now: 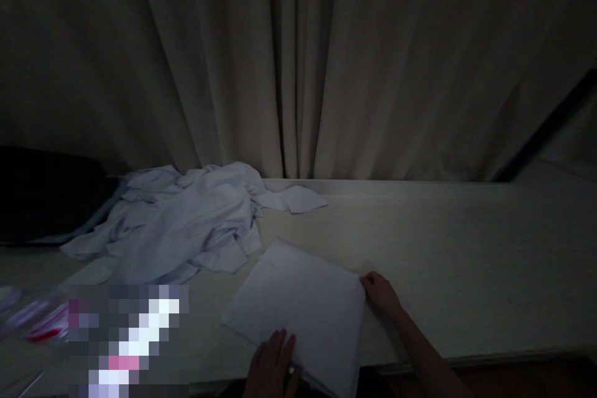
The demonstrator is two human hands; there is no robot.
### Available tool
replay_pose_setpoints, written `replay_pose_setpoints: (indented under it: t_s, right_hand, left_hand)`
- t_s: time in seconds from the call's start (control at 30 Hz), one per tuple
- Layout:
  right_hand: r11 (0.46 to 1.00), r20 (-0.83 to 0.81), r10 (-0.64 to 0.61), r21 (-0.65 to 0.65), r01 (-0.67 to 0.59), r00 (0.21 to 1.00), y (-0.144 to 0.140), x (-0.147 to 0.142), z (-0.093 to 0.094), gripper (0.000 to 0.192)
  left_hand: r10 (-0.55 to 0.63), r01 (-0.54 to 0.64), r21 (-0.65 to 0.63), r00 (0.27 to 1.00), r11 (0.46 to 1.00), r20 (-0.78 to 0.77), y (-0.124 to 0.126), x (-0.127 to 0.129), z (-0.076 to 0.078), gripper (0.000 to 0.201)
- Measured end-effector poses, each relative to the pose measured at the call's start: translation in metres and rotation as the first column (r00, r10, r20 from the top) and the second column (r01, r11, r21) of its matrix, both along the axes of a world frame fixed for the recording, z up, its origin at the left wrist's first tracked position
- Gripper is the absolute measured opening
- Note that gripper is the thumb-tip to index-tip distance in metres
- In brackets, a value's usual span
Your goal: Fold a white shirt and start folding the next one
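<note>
A flat, folded white cloth (308, 305) lies at an angle on the pale table, its near edge reaching the table's front. My right hand (380, 293) pinches its right corner between closed fingers. At the cloth's near left edge rests my left hand (273, 364), fingers stretched out over the fabric and holding nothing visible. Part of the left thumb's surroundings is too dark to make out.
A crumpled heap of white cloth (186, 224) spreads over the table's back left, beside a dark bulky object (41, 196). Long curtains (242, 62) hang behind the table (438, 261). Blurred plastic with red marks (46, 326) and a pixelated patch occupy the lower left.
</note>
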State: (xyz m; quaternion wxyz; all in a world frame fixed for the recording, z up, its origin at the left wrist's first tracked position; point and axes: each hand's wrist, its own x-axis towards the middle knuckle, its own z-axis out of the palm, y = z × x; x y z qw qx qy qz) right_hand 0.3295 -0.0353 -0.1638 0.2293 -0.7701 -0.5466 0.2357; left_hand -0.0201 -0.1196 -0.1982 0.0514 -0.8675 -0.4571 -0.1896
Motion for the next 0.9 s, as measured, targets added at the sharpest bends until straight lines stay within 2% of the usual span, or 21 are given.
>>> replay_pose_setpoints:
  t_s: [0.1, 0.17, 0.23, 0.3, 0.37, 0.43, 0.53, 0.63, 0.7, 0.77, 0.83, 0.9]
  right_hand:
    - [1.0, -0.035, -0.003, -0.027, 0.002, 0.999, -0.024, 0.009, -0.004, 0.033]
    - [0.999, -0.05, 0.0, -0.041, -0.002, 0.999, -0.047, 0.012, -0.008, 0.034]
    - [0.998, -0.074, 0.001, -0.055, -0.005, 0.997, -0.074, 0.012, -0.014, 0.035]
    - [0.997, -0.124, 0.009, -0.072, -0.018, 0.992, -0.102, 0.007, -0.018, 0.035]
    - [0.995, -0.194, 0.028, -0.092, -0.046, 0.981, -0.129, 0.0, -0.018, 0.036]
    - [0.99, -0.25, 0.068, -0.101, -0.096, 0.966, -0.151, -0.008, -0.013, 0.034]
    - [0.98, -0.299, 0.143, -0.089, -0.177, 0.943, -0.168, -0.017, -0.002, 0.032]
    - [0.979, -0.275, 0.15, -0.094, -0.181, 0.95, -0.168, -0.023, 0.002, 0.033]
    - [0.984, -0.222, 0.117, -0.109, -0.144, 0.968, -0.165, -0.027, -0.001, 0.032]
    - [0.988, -0.161, 0.078, -0.12, -0.098, 0.984, -0.164, -0.031, -0.004, 0.031]
    - [0.991, -0.093, 0.048, -0.121, -0.059, 0.995, -0.165, -0.035, -0.006, 0.029]
    - [0.993, -0.038, 0.024, -0.116, -0.028, 0.999, -0.166, -0.04, -0.006, 0.028]
  left_hand:
    - [0.018, -0.023, -0.086, 0.998, 0.996, -0.053, 0.018, -0.002, 0.011, 0.039]
    - [0.031, -0.039, -0.19, 0.999, 0.981, -0.044, 0.035, 0.0, 0.028, 0.037]
    - [0.1, -0.091, -0.288, 0.995, 0.953, 0.017, 0.041, 0.002, 0.046, 0.035]
    - [0.225, -0.153, -0.37, 0.961, 0.916, 0.159, 0.032, 0.004, 0.059, 0.036]
    - [0.382, -0.191, -0.48, 0.859, 0.856, 0.34, 0.009, 0.004, 0.064, 0.037]
    - [0.552, -0.188, -0.629, 0.701, 0.755, 0.452, -0.02, 0.004, 0.06, 0.038]
    - [0.775, -0.041, -0.857, 0.45, 0.514, 0.443, -0.059, 0.007, 0.046, 0.04]
    - [0.918, 0.182, -0.943, 0.239, 0.279, 0.318, -0.081, 0.018, 0.035, 0.044]
    - [0.956, 0.294, -0.936, 0.158, 0.194, 0.248, -0.085, 0.027, 0.033, 0.047]
    - [0.961, 0.357, -0.913, 0.114, 0.196, 0.251, -0.084, 0.035, 0.035, 0.045]
    - [0.951, 0.387, -0.891, 0.093, 0.237, 0.294, -0.082, 0.038, 0.037, 0.041]
    - [0.947, 0.405, -0.879, 0.083, 0.252, 0.309, -0.082, 0.038, 0.038, 0.036]
